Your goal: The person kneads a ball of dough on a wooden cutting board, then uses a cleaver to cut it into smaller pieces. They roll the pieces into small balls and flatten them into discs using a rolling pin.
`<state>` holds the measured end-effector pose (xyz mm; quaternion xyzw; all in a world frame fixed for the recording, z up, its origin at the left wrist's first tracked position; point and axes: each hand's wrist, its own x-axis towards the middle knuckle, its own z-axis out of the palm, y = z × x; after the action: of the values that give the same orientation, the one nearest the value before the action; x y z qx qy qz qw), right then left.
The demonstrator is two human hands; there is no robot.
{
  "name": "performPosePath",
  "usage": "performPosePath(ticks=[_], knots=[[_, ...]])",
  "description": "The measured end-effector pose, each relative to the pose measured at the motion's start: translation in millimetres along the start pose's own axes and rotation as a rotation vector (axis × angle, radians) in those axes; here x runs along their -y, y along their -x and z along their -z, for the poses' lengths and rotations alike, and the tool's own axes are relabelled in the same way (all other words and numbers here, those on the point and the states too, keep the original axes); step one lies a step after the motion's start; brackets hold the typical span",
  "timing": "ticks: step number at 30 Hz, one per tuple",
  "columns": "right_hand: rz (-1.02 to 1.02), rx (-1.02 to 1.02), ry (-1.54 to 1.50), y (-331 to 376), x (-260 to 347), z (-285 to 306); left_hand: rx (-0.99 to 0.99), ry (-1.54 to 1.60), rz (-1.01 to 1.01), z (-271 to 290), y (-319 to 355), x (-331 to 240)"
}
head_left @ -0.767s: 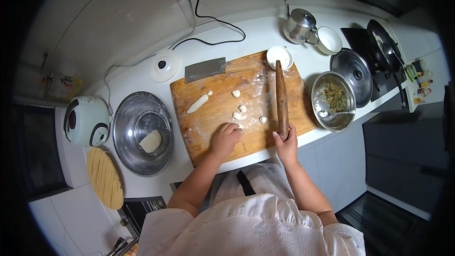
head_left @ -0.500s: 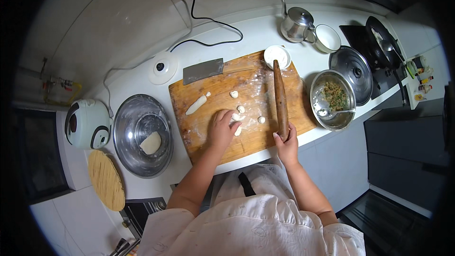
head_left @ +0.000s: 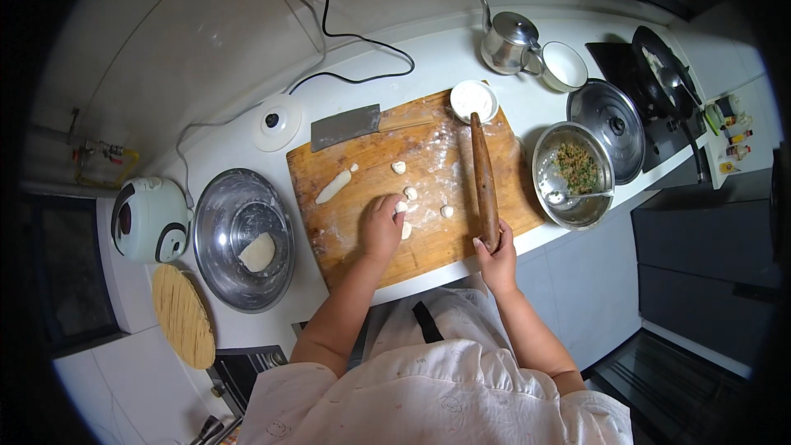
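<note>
My left hand (head_left: 382, 229) is over the middle of a floured wooden board (head_left: 331, 235), its thumb and fingers pinched on a small dough piece (head_left: 400, 207). Close by lie more pieces: a dough ball (head_left: 411, 193) just beyond the fingertips and a flatter bit (head_left: 406, 231) beside the thumb. Farther off on the board are a second ball (head_left: 399, 168), a third (head_left: 446, 211) and a short dough rope (head_left: 334, 187). My right hand (head_left: 496, 262) grips the near end of a brown tapered rolling pin (head_left: 484, 177), whose far tip meets the white flour bowl's (head_left: 453, 107) near rim.
A cleaver (head_left: 346, 127) lies along the board's far edge. To the left stands a steel basin (head_left: 216, 259) with a dough lump (head_left: 257, 253). On the right are a steel bowl (head_left: 545, 202) of chopped filling, a pan lid (head_left: 630, 144) and a kettle (head_left: 504, 49).
My left fingers have drawn together and pinched a dough piece; before, they were spread over the pieces. My right hand keeps its hold on the rolling pin. The whole view has shifted slightly.
</note>
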<state>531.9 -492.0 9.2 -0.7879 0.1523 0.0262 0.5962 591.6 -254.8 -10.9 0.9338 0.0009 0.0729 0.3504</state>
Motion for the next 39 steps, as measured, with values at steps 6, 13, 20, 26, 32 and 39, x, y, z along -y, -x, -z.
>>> performPosePath(ticks=[6,13,20,26,32,39], knots=[[0.010,0.006,0.034,-2.5,-0.8,3.2,-0.041,-0.048,-0.043,6.0,-5.1,7.8],[-0.030,0.031,0.065,-4.1,-0.6,8.9,0.015,-0.024,-0.151,6.6,10.7,21.1],[-0.014,0.015,0.044,-5.2,-7.3,9.5,0.025,-0.014,-0.033,21.3,9.9,7.4],[-0.009,0.058,0.069,-5.3,1.8,6.3,-0.044,-0.157,0.026,10.5,-27.5,-6.0],[0.034,0.059,0.018,-3.7,1.7,-1.4,0.137,-0.428,-0.109,-27.7,-38.9,4.0],[0.053,0.031,0.084,-4.1,-5.2,3.8,0.187,-0.501,-0.069,-24.9,-37.4,12.8]])
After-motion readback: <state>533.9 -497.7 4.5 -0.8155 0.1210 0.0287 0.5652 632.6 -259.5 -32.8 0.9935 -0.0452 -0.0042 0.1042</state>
